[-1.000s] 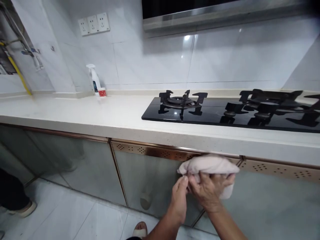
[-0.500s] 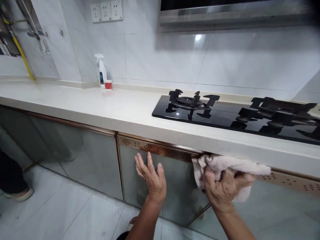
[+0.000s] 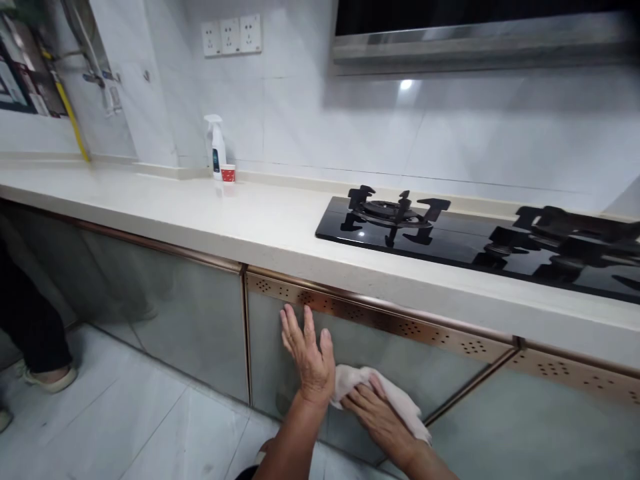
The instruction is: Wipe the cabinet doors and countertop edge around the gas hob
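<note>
My right hand (image 3: pixel 373 408) presses a pale pinkish-white cloth (image 3: pixel 400 399) against the greenish glass cabinet door (image 3: pixel 380 357) below the counter. Its fingers lie over the cloth and point left. Just left of it, my left hand (image 3: pixel 311 357) is raised with the fingers apart and holds nothing. Its fingertips are close to the perforated copper-coloured strip (image 3: pixel 350 310) along the door's top; whether they touch the door I cannot tell.
A black gas hob (image 3: pixel 450 240) is set in the white countertop (image 3: pixel 200 217). Farther back stand a white spray bottle (image 3: pixel 217 150) and a red paper cup (image 3: pixel 228 174). A range hood (image 3: pixel 450 47) hangs above. Another person's leg (image 3: pixel 35 320) is at the left.
My right hand has moved the cloth down and left, from the copper strip onto the glass door. My left hand stays nearly in place. The view has shifted slightly.
</note>
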The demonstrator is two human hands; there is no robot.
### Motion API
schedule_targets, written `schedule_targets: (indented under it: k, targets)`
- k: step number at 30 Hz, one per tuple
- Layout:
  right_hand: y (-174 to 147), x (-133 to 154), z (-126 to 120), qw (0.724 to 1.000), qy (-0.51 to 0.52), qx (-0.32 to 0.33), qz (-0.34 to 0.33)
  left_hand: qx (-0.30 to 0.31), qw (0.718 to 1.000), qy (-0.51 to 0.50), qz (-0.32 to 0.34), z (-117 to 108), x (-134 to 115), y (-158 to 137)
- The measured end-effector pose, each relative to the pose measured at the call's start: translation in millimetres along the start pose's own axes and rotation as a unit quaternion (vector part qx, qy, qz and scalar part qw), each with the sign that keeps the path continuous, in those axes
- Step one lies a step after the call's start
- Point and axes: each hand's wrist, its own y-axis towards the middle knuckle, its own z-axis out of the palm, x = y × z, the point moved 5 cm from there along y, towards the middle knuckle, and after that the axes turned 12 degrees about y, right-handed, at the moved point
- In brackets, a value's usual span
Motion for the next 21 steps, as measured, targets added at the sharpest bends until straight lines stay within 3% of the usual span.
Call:
schedule_targets:
  k: [4,6,10,13,18,21]
  targets:
    - [-26,-22,-57,0.987,-0.146,0.006,0.073,-0.005,1.000,-0.015,-0.025,1,-6,-2]
    - [-15,-33,-92,0.973,-0.211,-0.006,0.095,-0.012,0.998,-0.034,-0.050,-1,-10,-2]
    - [27,-46,-141,0.931,-0.304,-0.121,0.160,-0.025,0.995,-0.065,-0.074,-5,-14,0]
    - [59,-37,-131,0.923,-0.309,-0.156,0.166,-0.032,0.995,-0.068,-0.063,-7,-13,0]
    - [107,-8,-79,0.957,-0.192,-0.177,0.129,-0.037,0.997,-0.067,-0.033,-11,-10,1]
    - [126,-1,-65,0.972,-0.146,-0.168,0.078,-0.054,0.996,-0.070,-0.026,-13,-10,1]
